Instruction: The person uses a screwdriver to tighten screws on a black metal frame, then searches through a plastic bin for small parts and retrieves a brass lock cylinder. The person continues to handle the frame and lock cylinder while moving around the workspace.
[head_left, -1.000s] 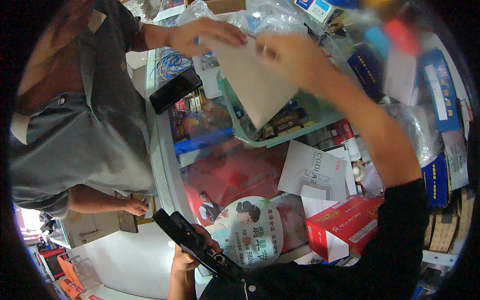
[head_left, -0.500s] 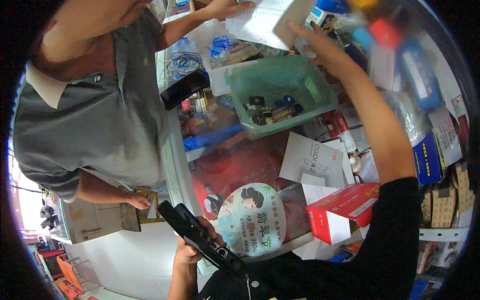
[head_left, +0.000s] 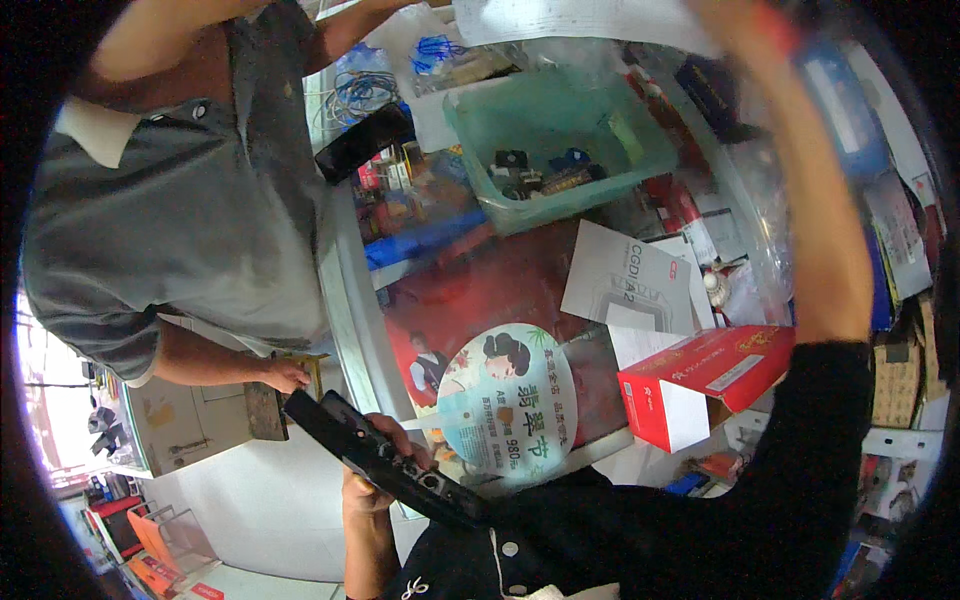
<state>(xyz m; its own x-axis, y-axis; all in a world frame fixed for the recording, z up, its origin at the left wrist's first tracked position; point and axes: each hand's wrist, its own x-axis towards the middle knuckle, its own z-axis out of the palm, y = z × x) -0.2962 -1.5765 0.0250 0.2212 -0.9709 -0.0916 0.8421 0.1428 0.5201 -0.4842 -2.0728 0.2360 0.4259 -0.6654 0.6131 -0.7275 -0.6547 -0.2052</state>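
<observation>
My left hand [head_left: 368, 490] is wrapped round a long black device [head_left: 385, 460] with round silvery parts, tilted in front of my black shirt. My right arm stretches to the far edge, where my right hand [head_left: 725, 25] is smeared by motion beside an open booklet [head_left: 590, 20] with white printed pages. Whether its fingers grip the pages I cannot make out. Below the booklet stands a green translucent bin [head_left: 550, 215] with several small dark parts in it. A co-worker's forearm [head_left: 350, 30] reaches toward the booklet's left side.
On the counter lie a black phone [head_left: 365, 143], coiled cables [head_left: 362, 95], a round printed fan [head_left: 507, 400], a white box [head_left: 630, 280] and an opened red box [head_left: 715, 375]. A person in a grey shirt [head_left: 170, 240] stands at the left. Packages crowd the right side.
The booklet has opened wider and shifted up, partly out of view. My right hand has swung up and right. The counter sits slightly higher in the picture; the left hand keeps its hold.
</observation>
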